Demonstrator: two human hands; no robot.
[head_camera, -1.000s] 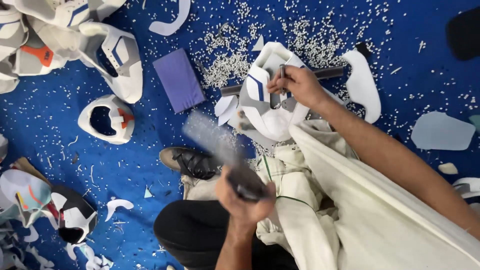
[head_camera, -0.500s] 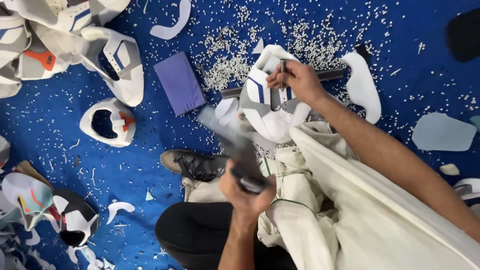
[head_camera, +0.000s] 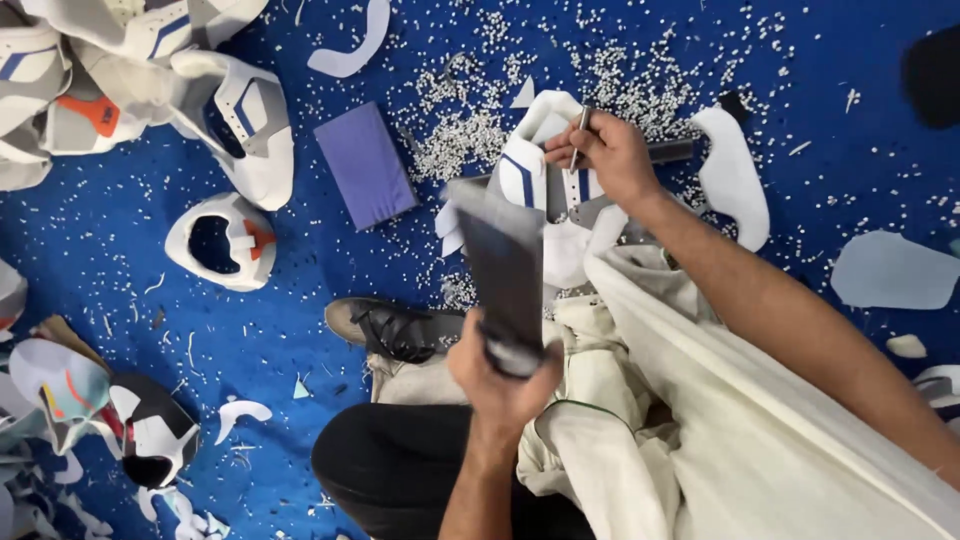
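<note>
right hand pinched on thin metal punch rod, upright on white-and-blue shoe upper piece | left hand fisted on flat grey metal striking block, raised just near-side of the upper, long axis pointing at it | right hand nearer | upper on blue floor mat, right of purple rectangular pad
</note>
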